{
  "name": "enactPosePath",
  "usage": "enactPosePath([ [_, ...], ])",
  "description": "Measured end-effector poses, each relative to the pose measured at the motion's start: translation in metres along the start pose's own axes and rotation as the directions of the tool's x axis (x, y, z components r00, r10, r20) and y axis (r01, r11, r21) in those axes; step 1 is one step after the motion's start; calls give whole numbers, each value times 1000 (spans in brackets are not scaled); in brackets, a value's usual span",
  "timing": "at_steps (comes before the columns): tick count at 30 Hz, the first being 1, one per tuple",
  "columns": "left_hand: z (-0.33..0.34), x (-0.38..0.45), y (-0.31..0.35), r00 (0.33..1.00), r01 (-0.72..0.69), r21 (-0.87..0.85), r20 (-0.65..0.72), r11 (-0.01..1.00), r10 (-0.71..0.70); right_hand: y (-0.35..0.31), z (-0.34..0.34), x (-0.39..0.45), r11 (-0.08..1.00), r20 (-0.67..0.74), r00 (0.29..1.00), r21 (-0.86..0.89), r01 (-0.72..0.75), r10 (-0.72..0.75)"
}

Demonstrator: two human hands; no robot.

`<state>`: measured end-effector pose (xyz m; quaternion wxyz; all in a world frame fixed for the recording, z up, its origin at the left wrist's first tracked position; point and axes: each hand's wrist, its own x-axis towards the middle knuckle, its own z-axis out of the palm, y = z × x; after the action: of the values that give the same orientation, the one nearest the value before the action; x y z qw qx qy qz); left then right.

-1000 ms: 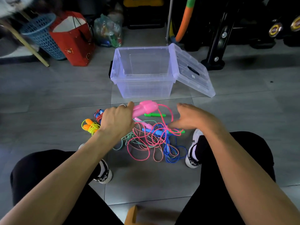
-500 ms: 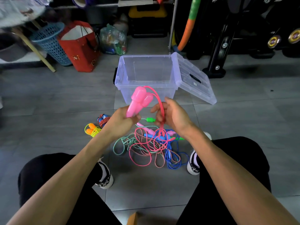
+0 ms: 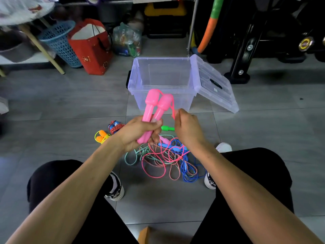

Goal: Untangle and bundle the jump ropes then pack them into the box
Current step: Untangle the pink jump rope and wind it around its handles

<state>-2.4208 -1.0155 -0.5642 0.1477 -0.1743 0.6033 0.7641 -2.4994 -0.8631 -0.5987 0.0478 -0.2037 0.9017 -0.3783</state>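
Single head-worn view, close above hands (image 3: 140, 132), facing forward-down toward floor (image 3: 52, 106).

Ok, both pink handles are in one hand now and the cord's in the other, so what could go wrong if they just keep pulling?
The pink cord runs down into the tangled pile with the blue rope and the striped rope, so pulling may tighten knots or drag the others along. The right hand only pinches the thin cord, which could slip. The left hand grips the pink handles low down, so they might twist apart.
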Motion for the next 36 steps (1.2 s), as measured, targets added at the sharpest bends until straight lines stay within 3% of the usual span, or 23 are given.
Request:
enactPosePath([
  [2, -3, 7, 0, 993, -3, -20, -117, 1000, 0, -3, 1, -5, 985, 129, 990, -152, 83, -63],
  [5, -10, 15, -4, 961, 38, 187, -277, 982, 16, -9, 4, -13, 903, 309, 935, -328, 279, -176],
  [10, -10, 21, -11, 928, 141, 634, -352, 760, 122, -12, -3, -14, 775, 453, 868, -469, 424, -201],
  [12, -9, 23, -13, 923, 175, 778, -343, 604, 176, -13, -6, -14, 750, 498, 841, -469, 467, -212],
  [14, -6, 24, -17, 921, 224, 897, -323, 380, 220, -13, -7, -13, 740, 527, 818, -451, 499, -230],
  [18, 3, 24, -23, 941, 277, 960, -261, -46, 217, -14, -18, -10, 796, 527, 805, -346, 496, -273],
  [23, 5, 24, -23, 971, 239, 910, -218, -338, 100, -8, -34, -4, 829, 515, 811, -299, 472, -276],
  [29, 7, 21, -24, 997, -18, 888, 53, -460, 63, 6, -48, 10, 940, 475, 859, -167, 299, -190],
  [33, 11, 17, -24, 951, -189, 798, 295, -572, 97, 12, -49, 16, 981, 487, 858, -13, 192, -161],
  [34, 11, 15, -24, 937, -203, 811, 323, -548, 131, 13, -49, 18, 988, 500, 853, 34, 150, -147],
  [36, 6, 11, -22, 877, -280, 885, 394, -373, 275, 19, -49, 21, 987, 531, 838, 150, 52, -125],
])
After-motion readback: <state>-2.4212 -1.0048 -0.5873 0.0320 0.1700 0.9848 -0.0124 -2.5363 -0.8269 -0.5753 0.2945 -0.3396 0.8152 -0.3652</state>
